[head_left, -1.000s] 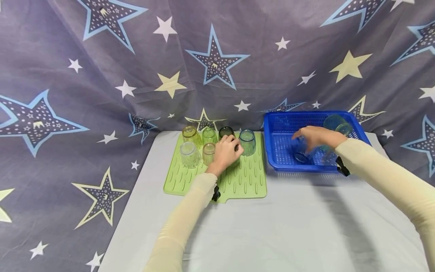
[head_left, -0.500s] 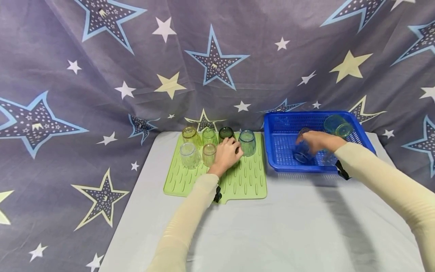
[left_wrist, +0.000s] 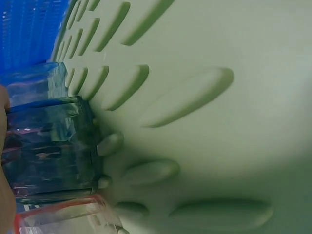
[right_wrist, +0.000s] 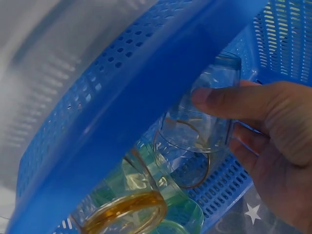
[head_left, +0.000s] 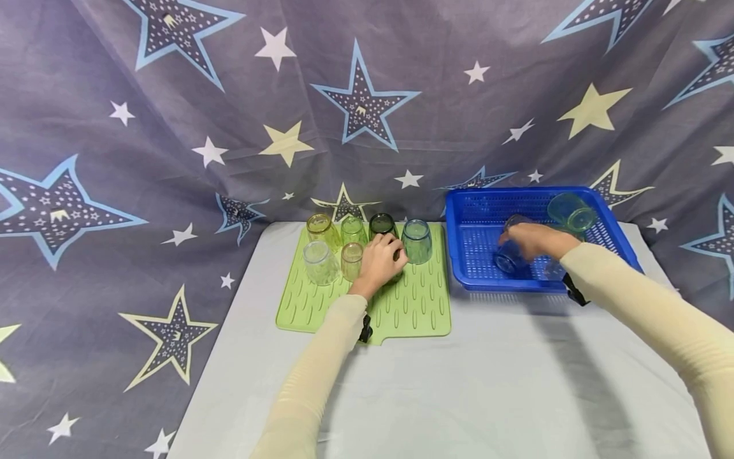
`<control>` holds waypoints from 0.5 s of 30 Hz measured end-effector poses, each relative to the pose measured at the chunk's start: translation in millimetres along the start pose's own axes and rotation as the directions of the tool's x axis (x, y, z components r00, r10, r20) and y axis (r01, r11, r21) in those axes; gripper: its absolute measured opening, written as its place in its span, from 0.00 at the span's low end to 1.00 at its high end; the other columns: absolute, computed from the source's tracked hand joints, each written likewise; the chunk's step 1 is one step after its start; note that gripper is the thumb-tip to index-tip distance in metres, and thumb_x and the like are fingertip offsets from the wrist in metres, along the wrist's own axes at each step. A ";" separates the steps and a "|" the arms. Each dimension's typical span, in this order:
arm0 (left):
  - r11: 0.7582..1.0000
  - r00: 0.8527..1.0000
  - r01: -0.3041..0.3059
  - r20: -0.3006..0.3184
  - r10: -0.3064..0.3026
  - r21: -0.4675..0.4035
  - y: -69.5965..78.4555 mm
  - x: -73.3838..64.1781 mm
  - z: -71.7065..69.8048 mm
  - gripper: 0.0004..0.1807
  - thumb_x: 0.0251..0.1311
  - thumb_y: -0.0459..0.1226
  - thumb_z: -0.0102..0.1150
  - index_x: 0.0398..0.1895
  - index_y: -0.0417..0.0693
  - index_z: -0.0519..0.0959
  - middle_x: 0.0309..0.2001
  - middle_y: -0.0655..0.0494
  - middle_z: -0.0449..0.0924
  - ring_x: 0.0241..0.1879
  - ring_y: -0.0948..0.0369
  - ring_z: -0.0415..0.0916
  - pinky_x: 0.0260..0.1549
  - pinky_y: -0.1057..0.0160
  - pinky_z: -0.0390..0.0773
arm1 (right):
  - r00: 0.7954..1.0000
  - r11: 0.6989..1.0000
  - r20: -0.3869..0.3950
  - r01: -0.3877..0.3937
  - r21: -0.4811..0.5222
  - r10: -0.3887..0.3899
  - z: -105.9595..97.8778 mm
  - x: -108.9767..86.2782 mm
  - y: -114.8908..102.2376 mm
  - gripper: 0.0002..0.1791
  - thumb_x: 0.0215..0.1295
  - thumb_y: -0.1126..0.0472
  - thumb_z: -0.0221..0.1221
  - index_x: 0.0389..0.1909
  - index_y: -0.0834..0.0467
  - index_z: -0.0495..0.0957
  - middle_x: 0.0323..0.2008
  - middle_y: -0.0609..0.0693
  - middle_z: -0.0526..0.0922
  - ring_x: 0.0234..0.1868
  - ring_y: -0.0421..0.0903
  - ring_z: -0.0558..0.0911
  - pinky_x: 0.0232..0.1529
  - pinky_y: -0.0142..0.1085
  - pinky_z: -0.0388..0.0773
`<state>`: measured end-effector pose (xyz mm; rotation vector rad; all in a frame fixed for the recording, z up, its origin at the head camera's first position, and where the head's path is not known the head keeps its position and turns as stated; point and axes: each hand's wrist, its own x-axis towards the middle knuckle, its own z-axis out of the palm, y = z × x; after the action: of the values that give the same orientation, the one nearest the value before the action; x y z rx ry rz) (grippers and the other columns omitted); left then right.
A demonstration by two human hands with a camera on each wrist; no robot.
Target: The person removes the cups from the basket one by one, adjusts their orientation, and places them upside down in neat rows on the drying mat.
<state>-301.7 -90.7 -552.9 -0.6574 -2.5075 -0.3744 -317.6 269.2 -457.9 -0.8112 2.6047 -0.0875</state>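
Clock directions are from each hand as the head cam sees it. Your left hand (head_left: pixel 378 261) has its fingers curled onto the dark glass (left_wrist: pixel 51 151), which stands on the green mat (head_left: pixel 304 306); only a sliver of that hand makes it into the left wrist view. Around it you've got the black-rimmed glass (head_left: pixel 382 223) at 12, the blue glass (head_left: pixel 418 242) at 2, the pink glass (head_left: pixel 352 261) at 9 with the clear glass (head_left: pixel 321 262) farther out, plus the green glass (head_left: pixel 353 229) and yellow glass (head_left: pixel 323 231) around 10 to 11.

Your right hand (head_left: pixel 530 241) is down in the blue basket (head_left: pixel 470 231), over at your left hand's 3 o'clock. It's pinching the blue-rimmed glass (right_wrist: pixel 209 126) between thumb and fingers, at that hand's 8. At its 2 there's a greenish glass (head_left: pixel 572 212) lying over on its side. The right wrist cam also gets an amber-rimmed glass (right_wrist: pixel 126 214), about 7 o'clock from the pinched one.
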 end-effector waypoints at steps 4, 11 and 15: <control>1.000 0.999 -0.027 -0.020 0.027 -0.001 -2.7 -0.9 1.1 0.06 0.64 0.37 0.59 0.32 0.51 0.85 0.38 0.52 0.83 0.38 0.53 0.78 0.31 0.57 0.81 | 1.000 1.000 0.003 -0.007 0.000 0.007 2.9 2.5 1.4 0.38 0.44 0.87 0.51 0.59 0.64 0.81 0.60 0.70 0.79 0.52 0.60 0.82 0.27 0.34 0.65; 0.998 0.998 -0.058 0.023 0.058 -0.021 -8.9 -1.1 1.3 0.07 0.66 0.38 0.58 0.34 0.52 0.86 0.40 0.53 0.83 0.36 0.54 0.76 0.33 0.58 0.80 | 1.000 1.000 0.019 0.002 -0.008 -0.002 8.1 8.1 5.7 0.37 0.43 0.87 0.51 0.57 0.65 0.82 0.57 0.70 0.81 0.55 0.66 0.81 0.31 0.37 0.69; 0.998 0.996 -0.057 0.064 0.058 -0.022 -11.6 -0.7 0.5 0.07 0.66 0.39 0.57 0.35 0.53 0.86 0.40 0.55 0.83 0.37 0.55 0.76 0.36 0.59 0.80 | 1.000 1.000 0.026 -0.017 0.017 0.017 9.3 9.1 6.1 0.36 0.44 0.87 0.53 0.57 0.64 0.82 0.57 0.71 0.80 0.53 0.63 0.82 0.29 0.37 0.67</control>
<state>-307.4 -100.6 -555.2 -0.7592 -2.5427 -0.3631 -324.0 269.7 -470.8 -0.7786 2.5826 -0.0945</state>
